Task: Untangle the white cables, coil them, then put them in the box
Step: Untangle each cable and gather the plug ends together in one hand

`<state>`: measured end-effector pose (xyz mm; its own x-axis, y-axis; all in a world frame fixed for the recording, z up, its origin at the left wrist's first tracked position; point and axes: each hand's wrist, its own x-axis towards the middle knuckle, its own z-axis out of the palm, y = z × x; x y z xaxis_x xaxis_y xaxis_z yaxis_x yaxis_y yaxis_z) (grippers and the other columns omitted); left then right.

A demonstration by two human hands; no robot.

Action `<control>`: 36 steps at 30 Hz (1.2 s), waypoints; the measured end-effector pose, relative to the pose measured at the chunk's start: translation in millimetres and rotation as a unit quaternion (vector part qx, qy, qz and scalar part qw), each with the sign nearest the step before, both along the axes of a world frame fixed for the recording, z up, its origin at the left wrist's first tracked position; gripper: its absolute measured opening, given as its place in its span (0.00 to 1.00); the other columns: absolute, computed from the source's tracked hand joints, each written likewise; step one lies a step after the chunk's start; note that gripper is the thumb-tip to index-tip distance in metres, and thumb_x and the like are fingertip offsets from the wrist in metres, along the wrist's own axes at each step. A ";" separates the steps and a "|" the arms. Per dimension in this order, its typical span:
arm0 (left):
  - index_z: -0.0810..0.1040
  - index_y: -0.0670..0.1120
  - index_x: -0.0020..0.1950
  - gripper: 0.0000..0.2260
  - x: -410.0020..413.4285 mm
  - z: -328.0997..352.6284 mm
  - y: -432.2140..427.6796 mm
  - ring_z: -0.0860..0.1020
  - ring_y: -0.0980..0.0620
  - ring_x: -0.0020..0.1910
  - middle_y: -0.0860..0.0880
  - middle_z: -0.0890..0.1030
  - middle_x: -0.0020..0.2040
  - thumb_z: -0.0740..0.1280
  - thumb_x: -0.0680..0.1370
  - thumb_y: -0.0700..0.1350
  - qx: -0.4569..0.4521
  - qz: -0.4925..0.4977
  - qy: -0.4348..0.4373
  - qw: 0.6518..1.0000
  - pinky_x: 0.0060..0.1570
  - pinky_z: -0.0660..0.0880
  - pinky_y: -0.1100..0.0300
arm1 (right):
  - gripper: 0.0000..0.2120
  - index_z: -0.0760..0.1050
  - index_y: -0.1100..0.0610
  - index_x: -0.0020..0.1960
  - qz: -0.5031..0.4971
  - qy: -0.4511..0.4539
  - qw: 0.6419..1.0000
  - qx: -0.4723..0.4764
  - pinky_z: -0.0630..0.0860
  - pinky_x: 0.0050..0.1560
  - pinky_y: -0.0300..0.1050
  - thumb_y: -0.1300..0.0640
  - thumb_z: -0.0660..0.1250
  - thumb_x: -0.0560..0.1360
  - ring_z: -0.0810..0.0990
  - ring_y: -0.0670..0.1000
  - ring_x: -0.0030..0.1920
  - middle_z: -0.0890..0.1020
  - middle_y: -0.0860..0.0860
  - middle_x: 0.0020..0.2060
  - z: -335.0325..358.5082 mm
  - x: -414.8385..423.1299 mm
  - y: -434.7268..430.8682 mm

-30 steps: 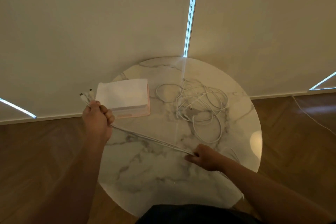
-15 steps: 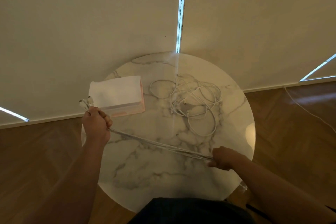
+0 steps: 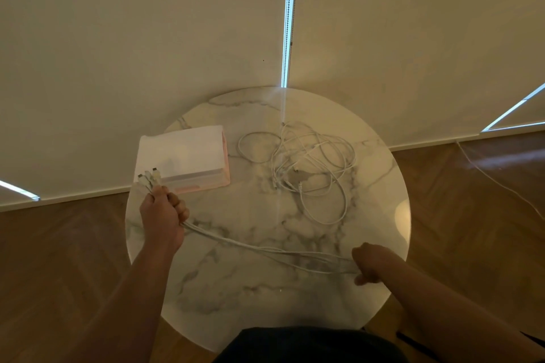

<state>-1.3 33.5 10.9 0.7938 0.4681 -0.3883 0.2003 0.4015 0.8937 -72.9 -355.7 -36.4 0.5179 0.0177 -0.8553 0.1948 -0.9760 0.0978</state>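
Observation:
My left hand [image 3: 163, 215] grips a bundle of white cables [image 3: 265, 249] near their plug ends [image 3: 149, 177], which stick out above my fist beside the box. The bundle stretches low across the round marble table [image 3: 236, 298] to my right hand [image 3: 367, 264], whose fingers curl round it near the table's right edge. A tangled heap of white cables [image 3: 312, 168] lies loose at the back right of the table. The pink box with a white lid [image 3: 182, 156] sits at the back left, closed as far as I can see.
The table stands against cream roller blinds [image 3: 147, 38] with a bead chain [image 3: 287, 23] hanging at the middle. Wooden floor surrounds it. Another thin white cord [image 3: 501, 186] trails over the floor at the right.
My right hand has slid right along the bundle, from mid-table to near the right edge. The left fist stays by the box corner, and the stretched cables now sag a little.

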 end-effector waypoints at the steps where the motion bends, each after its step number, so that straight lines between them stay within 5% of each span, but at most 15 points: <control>1: 0.64 0.50 0.37 0.16 0.3 0.8 -0.4 0.56 0.58 0.20 0.56 0.60 0.23 0.52 0.85 0.47 -0.002 -0.003 -0.001 1.000 0.21 0.53 0.67 | 0.27 0.67 0.56 0.68 0.010 -0.015 1.000 0.012 0.72 0.59 0.49 0.44 0.69 0.74 0.75 0.56 0.62 0.72 0.55 0.63 -2.2 5.2 1.4; 5: 0.64 0.50 0.37 0.16 -0.9 4.4 -5.8 0.55 0.58 0.21 0.55 0.59 0.24 0.52 0.85 0.47 -0.006 -0.022 -0.006 1.000 0.22 0.52 0.65 | 0.22 0.73 0.52 0.66 -0.085 -0.037 0.982 0.165 0.74 0.59 0.45 0.55 0.66 0.72 0.76 0.52 0.61 0.76 0.52 0.63 -0.9 40.0 22.4; 7: 0.64 0.49 0.37 0.16 -1.5 5.6 -10.5 0.56 0.58 0.20 0.55 0.59 0.24 0.51 0.85 0.47 -0.012 -0.031 -0.008 0.999 0.22 0.52 0.65 | 0.18 0.76 0.53 0.61 -0.127 -0.121 0.960 0.216 0.75 0.58 0.46 0.56 0.64 0.72 0.77 0.53 0.59 0.78 0.52 0.59 -4.0 55.6 30.6; 10: 0.66 0.48 0.38 0.16 -3.1 6.9 -19.9 0.56 0.58 0.20 0.55 0.60 0.24 0.51 0.85 0.47 -0.029 -0.051 -0.003 0.998 0.23 0.51 0.65 | 0.17 0.73 0.54 0.64 -0.105 -0.223 0.952 0.180 0.72 0.61 0.48 0.54 0.61 0.76 0.74 0.55 0.63 0.75 0.53 0.60 -19.0 63.1 33.5; 14: 0.70 0.47 0.40 0.16 -7.6 6.8 -28.3 0.56 0.58 0.21 0.54 0.60 0.25 0.52 0.85 0.48 -0.059 -0.079 -0.005 0.995 0.23 0.51 0.64 | 0.13 0.70 0.54 0.62 -0.029 -0.235 0.965 0.116 0.72 0.58 0.50 0.53 0.59 0.79 0.72 0.57 0.61 0.72 0.54 0.59 -41.8 57.8 33.5; 19: 0.72 0.46 0.42 0.15 -7.1 6.8 -29.7 0.52 0.56 0.24 0.54 0.60 0.25 0.52 0.85 0.48 -0.110 -0.099 0.000 0.989 0.22 0.52 0.63 | 0.07 0.74 0.55 0.53 -0.050 -0.260 0.952 0.152 0.71 0.53 0.47 0.57 0.59 0.79 0.75 0.56 0.56 0.78 0.54 0.53 -45.8 61.0 41.1; 24: 0.69 0.47 0.42 0.15 -5.7 7.2 -33.3 0.59 0.57 0.22 0.53 0.62 0.27 0.51 0.85 0.48 -0.140 -0.125 -0.001 0.982 0.21 0.56 0.65 | 0.05 0.70 0.54 0.44 -0.256 -0.285 0.841 0.381 0.78 0.40 0.50 0.61 0.61 0.79 0.79 0.49 0.35 0.81 0.49 0.35 -15.8 65.3 48.1; 29: 0.71 0.46 0.44 0.13 -3.4 5.3 -48.1 0.57 0.58 0.21 0.54 0.61 0.25 0.52 0.84 0.46 -0.152 -0.139 0.001 0.978 0.23 0.51 0.63 | 0.08 0.70 0.57 0.43 -0.331 -0.298 0.742 0.501 0.77 0.36 0.49 0.67 0.60 0.78 0.78 0.53 0.30 0.80 0.53 0.31 19.4 54.2 65.2; 36: 0.72 0.43 0.46 0.13 -7.7 8.0 -75.8 0.57 0.57 0.21 0.53 0.61 0.26 0.53 0.84 0.47 -0.146 -0.173 0.040 0.973 0.23 0.52 0.63 | 0.08 0.72 0.56 0.45 -0.278 -0.270 0.734 0.557 0.78 0.39 0.48 0.67 0.61 0.78 0.78 0.51 0.33 0.80 0.52 0.34 53.0 26.2 93.9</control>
<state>-8.9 -42.3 18.9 0.8461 0.0385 -0.5316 0.4330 0.5319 0.7277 -46.7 -261.8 16.6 0.9685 0.2077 -0.1376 -0.0381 -0.4222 -0.9057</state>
